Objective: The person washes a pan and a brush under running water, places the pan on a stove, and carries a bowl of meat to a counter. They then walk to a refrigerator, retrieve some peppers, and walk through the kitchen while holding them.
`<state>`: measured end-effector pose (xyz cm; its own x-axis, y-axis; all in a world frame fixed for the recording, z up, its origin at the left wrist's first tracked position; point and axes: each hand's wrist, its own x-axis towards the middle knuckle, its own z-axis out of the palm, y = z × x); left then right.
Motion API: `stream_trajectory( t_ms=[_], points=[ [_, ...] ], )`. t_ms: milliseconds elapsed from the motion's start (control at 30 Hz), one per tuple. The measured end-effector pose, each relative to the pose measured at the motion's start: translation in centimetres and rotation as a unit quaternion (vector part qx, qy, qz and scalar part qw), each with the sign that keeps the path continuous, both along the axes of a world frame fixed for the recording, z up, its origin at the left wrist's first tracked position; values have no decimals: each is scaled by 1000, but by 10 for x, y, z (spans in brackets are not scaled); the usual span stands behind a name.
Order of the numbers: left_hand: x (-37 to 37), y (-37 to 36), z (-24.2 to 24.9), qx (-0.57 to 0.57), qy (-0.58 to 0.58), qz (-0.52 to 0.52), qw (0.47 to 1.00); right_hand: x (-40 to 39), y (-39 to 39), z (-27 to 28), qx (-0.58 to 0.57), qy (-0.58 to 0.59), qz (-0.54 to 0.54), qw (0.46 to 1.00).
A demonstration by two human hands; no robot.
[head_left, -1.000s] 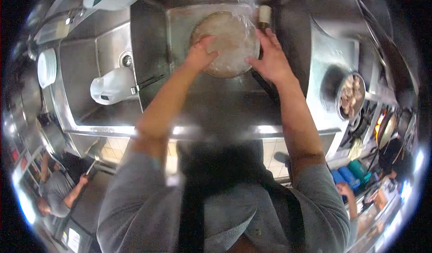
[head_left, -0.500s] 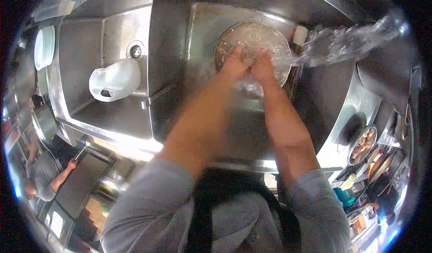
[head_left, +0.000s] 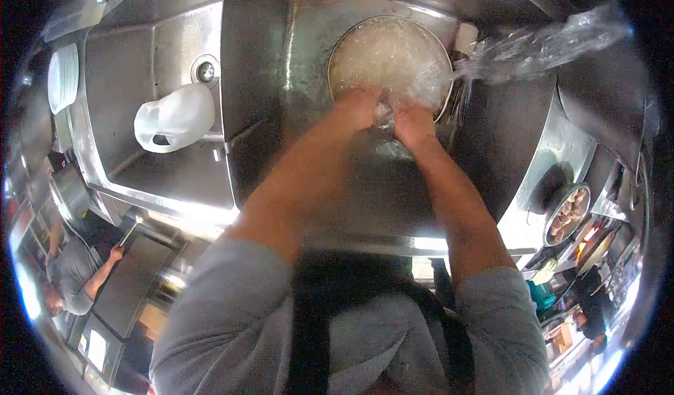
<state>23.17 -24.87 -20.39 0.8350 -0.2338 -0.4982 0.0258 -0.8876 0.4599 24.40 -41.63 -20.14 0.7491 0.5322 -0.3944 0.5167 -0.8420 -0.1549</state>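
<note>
A round metal vessel (head_left: 330,70) full of cloudy, churning water (head_left: 385,49) stands in the sink basin (head_left: 289,51) before me. My left hand (head_left: 360,107) and my right hand (head_left: 414,120) are side by side at its near rim. Foam, splashing and blur hide their fingers, so whether they grip the rim or anything in the water cannot be made out. From the upper right a strong stream of water (head_left: 537,49) pours into the vessel's right side, beside my right hand. Some water spills over the near rim between my hands.
In the left basin a white plastic jug (head_left: 175,117) lies near the drain (head_left: 205,70). Stacked plates (head_left: 63,79) stand at far left. A pan of pale chunks (head_left: 567,214) sits on the right counter. One person (head_left: 77,272) works at lower left, another (head_left: 590,304) at lower right.
Both hands have drawn back from the middle of the vessel toward its near rim. More froth now covers the water. The view has shifted slightly.
</note>
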Motion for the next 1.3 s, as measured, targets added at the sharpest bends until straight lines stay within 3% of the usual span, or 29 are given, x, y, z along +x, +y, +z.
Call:
stream_trajectory(
  t_ms=[67,133,167,200,233,267,300,333,367,400,433,467,533,567,600,667,733,767,900,967,1100,1167,1300],
  points=[
    [-5,-9,-11,-24,56,86,994,-1,1,-15,35,-46,17,998],
    [-6,-16,-31,-69,51,125,988,6,11,-17,47,85,-135,986],
    [-6,-18,-41,-114,47,165,979,6,15,-23,46,86,-134,986],
    [-2,-18,-45,-114,47,166,978,5,18,-36,115,51,-222,967],
    [1,-18,-47,-165,111,262,944,4,19,-49,182,15,-307,934],
    [2,-18,-49,-213,172,353,895,3,19,-61,181,15,-307,934],
    [2,-19,-44,-214,172,353,894,4,16,-73,269,98,-415,863],
    [1,-21,-37,-368,210,426,799,3,12,-85,349,176,-511,766],
    [1,-22,-30,-507,239,483,673,1,7,-97,348,176,-511,766],
    [4,-27,-34,-508,239,482,673,0,0,-111,434,172,-479,743],
    [10,-34,-41,-577,199,511,605,2,2,-102,518,167,-442,713],
    [14,-39,-47,-639,157,534,531,6,4,-93,518,166,-442,714],
    [25,-42,-15,-633,153,561,512,23,27,-29,566,230,-672,419],
    [30,-43,-1,-624,148,588,493,26,26,-28,566,228,-672,419],
    [33,-48,-2,-625,149,587,493,31,25,-30,562,200,-664,450],
    [42,-59,-3,-575,73,592,560,39,24,-33,558,171,-655,480],
    [48,-71,4,-554,15,587,591,43,23,-38,622,209,-668,351],
    [49,-75,6,-529,-42,580,619,43,19,-39,622,208,-668,351],
    [54,-78,42,-538,-80,577,609,46,9,-9,630,286,-639,335],
    [52,-74,53,-573,8,579,579,47,10,18,605,332,-640,337],
    [52,-74,54,-563,41,567,599,51,16,29,605,318,-628,372],
    [52,-80,64,-549,-27,555,624,53,15,28,596,297,-640,383],
    [58,-87,71,-572,-62,563,594,59,19,51,678,284,-615,286]
  ],
)
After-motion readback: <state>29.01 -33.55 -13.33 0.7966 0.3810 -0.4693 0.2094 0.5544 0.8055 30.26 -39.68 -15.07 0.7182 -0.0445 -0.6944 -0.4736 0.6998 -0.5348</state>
